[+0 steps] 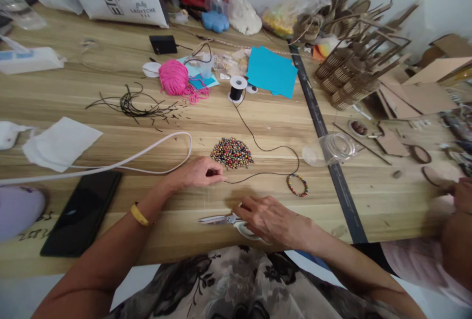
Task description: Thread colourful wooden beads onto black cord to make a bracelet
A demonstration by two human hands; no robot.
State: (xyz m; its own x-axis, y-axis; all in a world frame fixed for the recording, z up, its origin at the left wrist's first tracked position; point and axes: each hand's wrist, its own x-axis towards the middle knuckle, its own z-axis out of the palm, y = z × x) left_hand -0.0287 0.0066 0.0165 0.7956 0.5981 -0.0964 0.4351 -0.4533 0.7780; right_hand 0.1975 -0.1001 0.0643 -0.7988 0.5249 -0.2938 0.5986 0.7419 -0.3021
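Black cord point(258, 173) runs from a white spool point(237, 89) in a loop across the table, and its end lies between the closed thumb and fingers of my left hand point(201, 172). A pile of small multicoloured beads point(231, 153) is just beyond that hand. Scissors with pale handles point(217, 219) lie near the front edge, blades pointing left. Over their handles rests my right hand point(267, 218), its fingers curled and partly hiding them; its grip is unclear. To the right, a finished-looking beaded bracelet point(297, 185) lies by the cord.
A black phone point(81, 213) and white cable point(147, 151) are at left. Behind are cut black cords point(134, 105), pink yarn point(174, 77) and blue sheets point(272, 71). Clear tape rolls point(341, 147) lie by a dark strip point(324, 137). Another person's arm point(457, 230) is at far right.
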